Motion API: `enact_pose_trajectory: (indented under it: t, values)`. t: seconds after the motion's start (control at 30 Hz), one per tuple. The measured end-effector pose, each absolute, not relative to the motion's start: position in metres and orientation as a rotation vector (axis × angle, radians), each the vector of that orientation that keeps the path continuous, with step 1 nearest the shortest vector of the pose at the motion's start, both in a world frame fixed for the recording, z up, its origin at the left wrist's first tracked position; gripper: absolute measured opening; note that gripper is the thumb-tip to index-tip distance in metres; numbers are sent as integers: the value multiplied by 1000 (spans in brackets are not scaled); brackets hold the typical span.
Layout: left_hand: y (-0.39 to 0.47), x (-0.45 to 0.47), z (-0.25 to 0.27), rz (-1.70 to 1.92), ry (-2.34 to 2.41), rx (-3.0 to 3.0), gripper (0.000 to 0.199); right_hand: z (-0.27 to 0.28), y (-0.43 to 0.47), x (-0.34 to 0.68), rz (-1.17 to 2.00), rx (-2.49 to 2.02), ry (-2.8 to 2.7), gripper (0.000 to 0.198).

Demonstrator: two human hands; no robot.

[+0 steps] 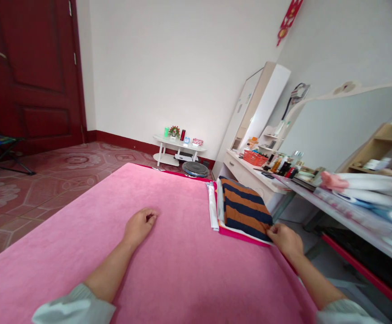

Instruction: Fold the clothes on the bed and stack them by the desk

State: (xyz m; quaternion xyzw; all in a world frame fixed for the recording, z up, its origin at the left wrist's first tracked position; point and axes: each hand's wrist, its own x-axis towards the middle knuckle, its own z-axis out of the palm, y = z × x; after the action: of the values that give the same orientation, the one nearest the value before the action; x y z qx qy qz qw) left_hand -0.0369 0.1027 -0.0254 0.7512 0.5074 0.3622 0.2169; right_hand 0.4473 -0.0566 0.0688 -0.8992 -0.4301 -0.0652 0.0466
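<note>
A folded garment with orange-brown and navy stripes (245, 207) lies on top of a small stack of folded cloth at the right edge of the pink-covered bed (178, 265). My right hand (286, 238) pinches the near right corner of the striped garment. White and bright pink layers show beneath it, and a white folded strip (212, 206) runs along the stack's left side. Well to the left, my left hand (141, 226) rests on the pink cover with its fingers curled together; I see nothing in them.
Right of the bed stand a white dressing table (250, 175) with a mirror (347, 130), bottles and a red basket (254, 158). A low white table (178, 143) holds small items by the far wall. A folding stool (6, 146) is near the dark red door (30, 67).
</note>
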Motion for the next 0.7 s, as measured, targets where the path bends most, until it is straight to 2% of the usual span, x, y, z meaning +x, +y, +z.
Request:
enact_pose_trajectory:
  t: [0.07,0.1,0.2,0.27,0.33,0.43,0.53,0.63,0.7]
  values:
    - [103,-37,-26,1003,1415,2080,25,83,-43,445,-97,-2851,-1326,20]
    - [103,-37,-26,1007,1420,2077,25,91,-35,441,-133,-2842,-1355,24]
    - [104,-36,-27,1024,1425,2060,23,108,-7,417,-496,-2528,-1513,46]
    - [105,-36,-27,1037,1418,2047,23,102,9,395,-705,-2268,-1542,50]
    - [105,-36,-28,1043,1411,2041,22,83,21,375,-768,-2195,-1507,51]
    - [104,-34,-25,1020,1433,2036,23,51,36,352,-572,-2404,-1530,52]
    - [101,-29,-19,996,1446,2045,21,52,49,327,-325,-2538,-1420,53]
    - [101,-24,-10,1022,1432,1878,15,69,58,283,-353,-2249,-1411,53]
    - [108,-20,-5,1024,1428,1728,6,69,60,243,-253,-1978,-1602,54]
